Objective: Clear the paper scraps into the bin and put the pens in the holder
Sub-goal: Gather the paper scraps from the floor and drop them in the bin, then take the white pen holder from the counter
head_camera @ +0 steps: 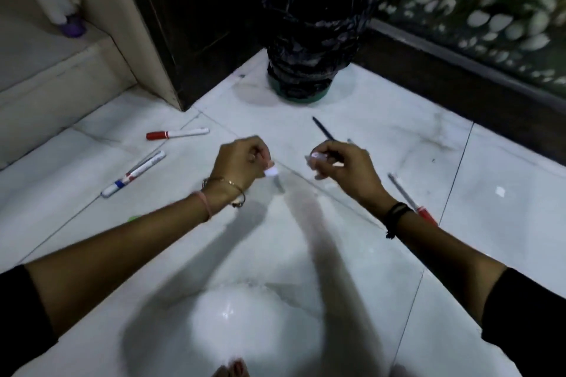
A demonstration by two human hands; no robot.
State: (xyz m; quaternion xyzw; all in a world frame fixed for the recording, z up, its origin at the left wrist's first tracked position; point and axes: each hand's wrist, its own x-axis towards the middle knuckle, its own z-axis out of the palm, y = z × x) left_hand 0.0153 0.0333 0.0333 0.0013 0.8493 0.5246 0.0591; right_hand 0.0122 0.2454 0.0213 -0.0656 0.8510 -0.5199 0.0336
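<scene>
Pens [133,174] scattered around bin [309,34]

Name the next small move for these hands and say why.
Probably carry both hands forward over the bin and let go. The left hand and right hand each pinch a white paper scrap, and the bag-lined bin stands just ahead.

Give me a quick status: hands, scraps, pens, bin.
Left hand and right hand each pinch a paper scrap. Bin ahead, path clear. One scrap and four pens, including red-capped marker, on floor.
</scene>
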